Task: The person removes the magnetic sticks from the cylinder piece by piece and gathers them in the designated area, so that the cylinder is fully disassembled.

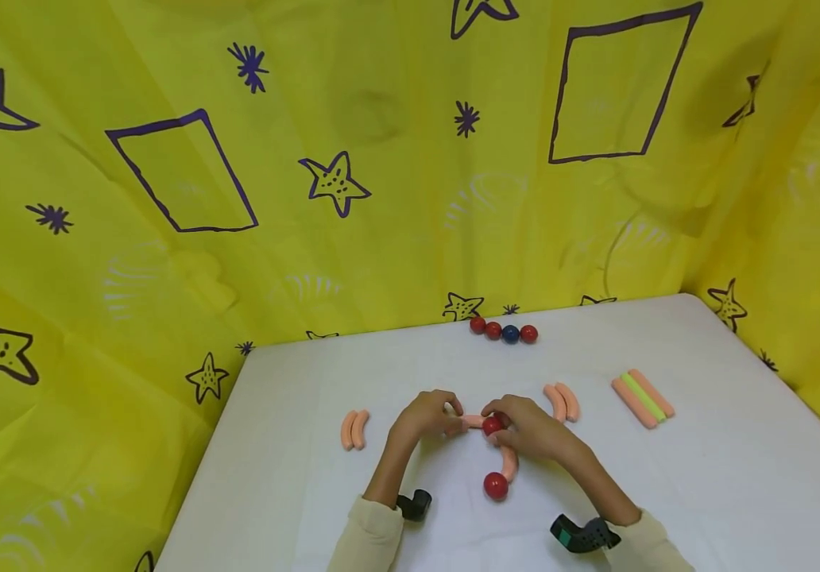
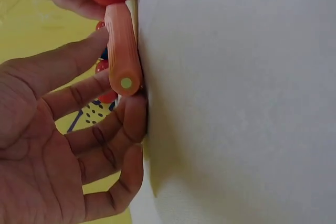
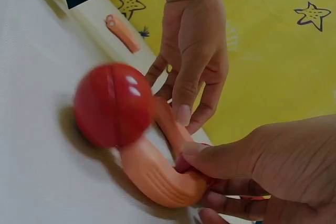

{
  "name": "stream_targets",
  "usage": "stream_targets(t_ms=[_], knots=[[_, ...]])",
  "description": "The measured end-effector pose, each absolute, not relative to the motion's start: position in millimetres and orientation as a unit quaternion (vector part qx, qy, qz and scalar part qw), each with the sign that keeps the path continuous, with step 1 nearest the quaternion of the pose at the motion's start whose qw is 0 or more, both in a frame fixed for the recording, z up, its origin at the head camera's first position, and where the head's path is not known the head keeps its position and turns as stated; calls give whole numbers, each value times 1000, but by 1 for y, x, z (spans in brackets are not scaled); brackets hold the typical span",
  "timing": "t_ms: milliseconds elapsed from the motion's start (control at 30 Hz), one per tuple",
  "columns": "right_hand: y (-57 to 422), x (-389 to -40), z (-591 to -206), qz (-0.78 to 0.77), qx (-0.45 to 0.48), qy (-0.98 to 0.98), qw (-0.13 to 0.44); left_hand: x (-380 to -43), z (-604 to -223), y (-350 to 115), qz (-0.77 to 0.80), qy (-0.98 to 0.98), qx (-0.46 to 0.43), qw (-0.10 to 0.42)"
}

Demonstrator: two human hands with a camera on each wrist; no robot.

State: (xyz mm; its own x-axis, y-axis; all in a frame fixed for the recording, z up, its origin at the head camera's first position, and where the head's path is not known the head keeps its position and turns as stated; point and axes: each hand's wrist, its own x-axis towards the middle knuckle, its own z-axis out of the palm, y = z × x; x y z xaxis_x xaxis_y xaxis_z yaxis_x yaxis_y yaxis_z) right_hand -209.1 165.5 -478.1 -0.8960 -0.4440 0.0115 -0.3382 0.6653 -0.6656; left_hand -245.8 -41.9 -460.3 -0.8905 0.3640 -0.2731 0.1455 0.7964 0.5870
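My left hand (image 1: pixel 427 415) pinches a short orange rod (image 1: pixel 474 421) between thumb and fingers. In the left wrist view the free end of that rod (image 2: pixel 122 45) faces the camera and shows a light green dot. Its other end meets a red ball (image 1: pixel 493 427), which my right hand (image 1: pixel 530 427) grips with thumb and fingers. From this ball a curved orange rod (image 1: pixel 509 463) bends toward the front, with a second red ball (image 1: pixel 496 486) at its tip. Close up in the right wrist view, the curved rod (image 3: pixel 157 177) is joined to this larger-looking ball (image 3: pixel 113 106).
Two curved orange rods (image 1: pixel 354 430) lie left of my hands, another pair (image 1: pixel 562 403) just right. Farther right are two straight orange rods (image 1: pixel 635 403) with a green rod (image 1: pixel 643 397) between them. A row of red balls (image 1: pixel 493 330) with one blue ball (image 1: pixel 510 334) sits at the back.
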Motion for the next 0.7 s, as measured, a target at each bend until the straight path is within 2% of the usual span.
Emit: stream_targets(t_ms=[200,367,700], knots=[[161,-210,-486,-384,-215,897,35,-230,-455,-42,232,950,108,179],[156,-212,-490,-409,-227,883,35,-221,-448,-44,195,961,101,170],[152,-210,-494,-416,-214,883,32,-209,-457,-43,220,963,103,112]])
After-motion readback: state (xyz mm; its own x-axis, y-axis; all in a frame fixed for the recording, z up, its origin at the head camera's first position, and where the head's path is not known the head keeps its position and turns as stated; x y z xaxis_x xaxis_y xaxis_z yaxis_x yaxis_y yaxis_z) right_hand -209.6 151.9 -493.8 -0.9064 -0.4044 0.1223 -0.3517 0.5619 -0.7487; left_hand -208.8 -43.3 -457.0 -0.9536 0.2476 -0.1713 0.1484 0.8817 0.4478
